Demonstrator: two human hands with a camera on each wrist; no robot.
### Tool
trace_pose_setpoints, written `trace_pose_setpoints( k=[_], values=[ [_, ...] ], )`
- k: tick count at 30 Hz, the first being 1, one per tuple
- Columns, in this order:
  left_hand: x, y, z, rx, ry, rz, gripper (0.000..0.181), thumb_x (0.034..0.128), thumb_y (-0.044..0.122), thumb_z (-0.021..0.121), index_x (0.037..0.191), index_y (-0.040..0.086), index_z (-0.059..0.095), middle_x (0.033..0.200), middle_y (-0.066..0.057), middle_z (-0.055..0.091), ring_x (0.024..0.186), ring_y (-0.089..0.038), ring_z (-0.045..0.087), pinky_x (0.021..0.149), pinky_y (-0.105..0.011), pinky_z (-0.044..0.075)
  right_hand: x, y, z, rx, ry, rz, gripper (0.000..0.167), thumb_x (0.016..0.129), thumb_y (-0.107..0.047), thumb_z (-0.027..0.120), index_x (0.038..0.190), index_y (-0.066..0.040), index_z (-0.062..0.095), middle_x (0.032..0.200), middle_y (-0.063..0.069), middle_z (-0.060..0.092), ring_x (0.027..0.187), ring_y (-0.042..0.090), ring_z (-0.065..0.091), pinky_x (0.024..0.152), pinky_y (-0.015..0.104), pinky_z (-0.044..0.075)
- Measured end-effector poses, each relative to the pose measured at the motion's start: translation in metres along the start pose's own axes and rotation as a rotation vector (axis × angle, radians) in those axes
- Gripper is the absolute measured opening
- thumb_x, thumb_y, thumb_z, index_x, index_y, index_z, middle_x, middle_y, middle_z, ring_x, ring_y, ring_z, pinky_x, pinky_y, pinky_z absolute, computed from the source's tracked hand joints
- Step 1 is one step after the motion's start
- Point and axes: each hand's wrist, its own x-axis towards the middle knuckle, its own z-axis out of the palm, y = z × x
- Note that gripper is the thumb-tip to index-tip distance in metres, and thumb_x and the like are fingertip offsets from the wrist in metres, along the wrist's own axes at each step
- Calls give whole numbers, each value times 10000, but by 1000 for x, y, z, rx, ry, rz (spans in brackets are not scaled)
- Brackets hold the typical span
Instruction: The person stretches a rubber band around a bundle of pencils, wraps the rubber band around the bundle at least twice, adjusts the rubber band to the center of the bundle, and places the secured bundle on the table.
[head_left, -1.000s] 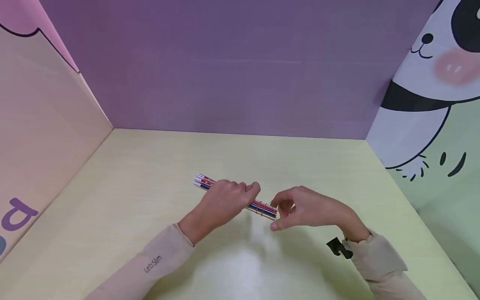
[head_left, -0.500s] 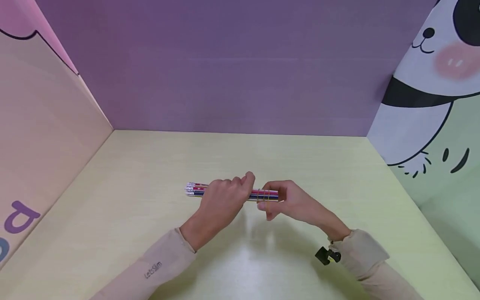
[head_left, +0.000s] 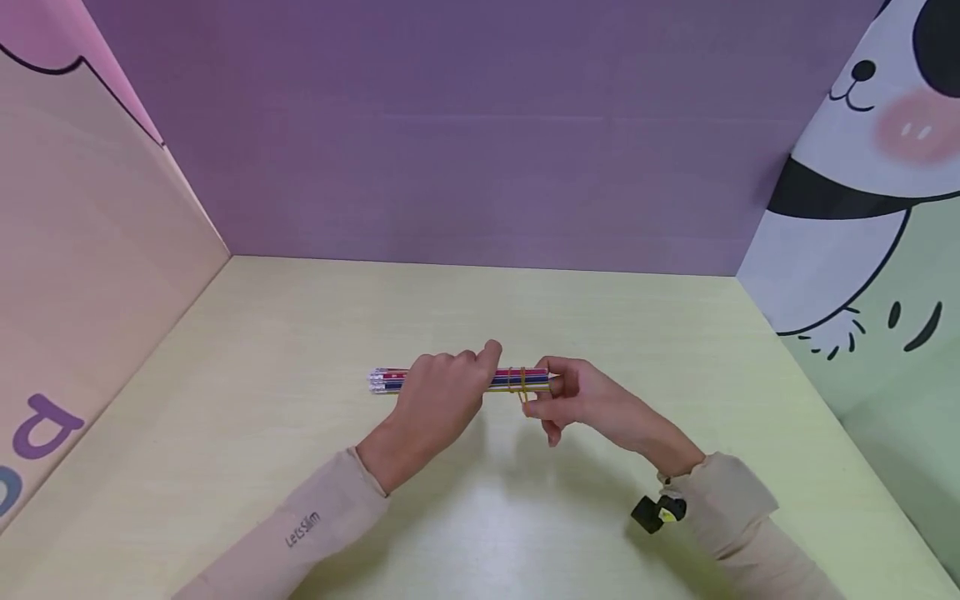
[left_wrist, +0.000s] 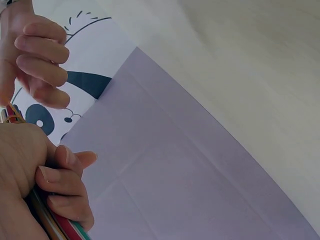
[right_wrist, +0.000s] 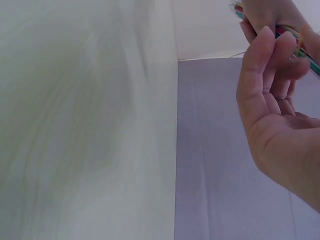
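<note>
My left hand (head_left: 438,396) grips a bundle of pencils (head_left: 386,381) around its middle, holding it level above the table. White-tipped ends stick out to the left. Near the bundle's right end, a thin yellow rubber band (head_left: 522,385) is looped around the pencils, and a slack bit hangs below. My right hand (head_left: 592,404) pinches that slack part between thumb and fingers. In the left wrist view, the left fingers curl round the pencils (left_wrist: 47,220). Seen from the right wrist, the right hand (right_wrist: 275,115) has bent fingers close to the bundle, which it partly hides.
Beneath both hands lies a pale wooden table (head_left: 330,317). A purple panel (head_left: 480,150) rises at the back. To the left stands a pinkish panel (head_left: 90,250), to the right one with a panda drawing (head_left: 840,258). A black clip (head_left: 658,512) is at the right cuff.
The pencil bundle has turned from slanting to level. My right hand has moved slightly left and up, coming to the band, then slid a little right along the bundle's end.
</note>
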Motion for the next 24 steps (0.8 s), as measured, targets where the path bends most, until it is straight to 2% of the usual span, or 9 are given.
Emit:
trace_pose_setpoints(
  k=[2, 4, 8, 10, 14, 18, 24],
  values=[
    [0, -2, 0, -6, -6, -15, 264, 758, -38, 712, 963, 65, 580, 545, -6, 522, 400, -103, 345, 364, -233, 287, -2, -2, -4, -9, -30, 4, 256, 935, -86, 654, 1123, 7, 506, 781, 100, 600, 625, 319, 604, 760, 416, 564],
    [-1, -3, -1, -17, -20, -27, 256, 768, -39, 713, 963, 61, 580, 551, -8, 526, 402, -110, 354, 364, -237, 294, -4, -5, -5, -43, -24, -20, 287, 941, -56, 636, 1196, -25, 508, 843, 122, 595, 692, 364, 616, 793, 466, 559],
    [0, -4, -1, -36, -78, -33, 254, 788, -16, 733, 985, 55, 589, 569, -15, 553, 409, -123, 372, 372, -237, 313, -8, -14, -1, -138, 43, -110, 358, 957, -85, 654, 1286, -141, 525, 996, 164, 629, 818, 362, 646, 765, 534, 558],
    [0, -3, -1, -49, -105, -31, 255, 801, 9, 749, 1002, 54, 599, 599, -23, 594, 416, -124, 384, 380, -232, 326, -9, -18, 5, -195, 82, -151, 345, 958, -122, 672, 1277, -181, 553, 1036, 136, 655, 855, 334, 654, 745, 525, 563],
    [0, -1, -1, -82, -129, -25, 227, 817, 9, 738, 998, 52, 608, 608, -30, 604, 421, -127, 392, 384, -230, 327, -10, -20, 13, -280, 139, -199, 249, 968, -142, 663, 1207, -198, 618, 1052, 41, 689, 845, 282, 668, 748, 416, 579],
    [2, 0, -3, -135, -136, -47, 194, 815, -13, 714, 929, 68, 580, 564, -11, 535, 420, -138, 393, 378, -245, 319, -12, -24, 15, -317, 199, -231, 220, 957, -137, 679, 1171, -186, 668, 1023, 39, 700, 831, 257, 682, 762, 381, 581],
    [4, -4, -7, -201, -147, -80, 210, 813, 31, 735, 916, 92, 562, 556, 16, 494, 436, -140, 411, 386, -263, 334, -14, -27, 15, -325, 265, -229, 204, 934, -178, 715, 1135, -154, 701, 965, 58, 718, 808, 231, 705, 771, 360, 584]
  ],
)
